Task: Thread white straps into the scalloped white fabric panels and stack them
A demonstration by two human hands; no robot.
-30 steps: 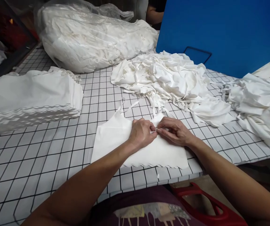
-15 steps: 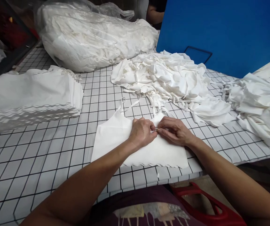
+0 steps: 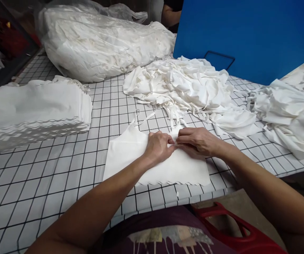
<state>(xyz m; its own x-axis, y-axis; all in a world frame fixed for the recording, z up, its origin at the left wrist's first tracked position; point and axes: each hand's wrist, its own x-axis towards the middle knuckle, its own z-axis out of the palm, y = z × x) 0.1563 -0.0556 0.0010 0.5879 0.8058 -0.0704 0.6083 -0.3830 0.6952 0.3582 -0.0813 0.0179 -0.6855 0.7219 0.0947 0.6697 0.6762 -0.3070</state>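
Observation:
A white camisole top (image 3: 125,151) with thin straps and a wavy hem lies flat before me. My left hand (image 3: 159,146) is closed over the middle of its neckline, thumb and forefinger pinching the fabric there. Just beside those fingertips, my right hand (image 3: 196,140) is closed too, its fingers curled down at the neckline. Whatever is between the right fingertips is hidden. The straps (image 3: 147,119) extend away from me toward a loose heap of white garments (image 3: 178,83).
A neat stack of white garments (image 3: 35,106) stands left on the checked tablecloth (image 3: 69,173). Behind are a stuffed clear plastic bag (image 3: 104,42) and a blue panel (image 3: 247,35). More white garments (image 3: 294,113) lie right. A red plastic seat (image 3: 236,229) is below; another person's arm (image 3: 171,17) shows behind.
My right hand has shifted slightly upward and its fingers have curled over more. The thin white bit seen between my fingertips is now hidden. My left hand stays nearly in place.

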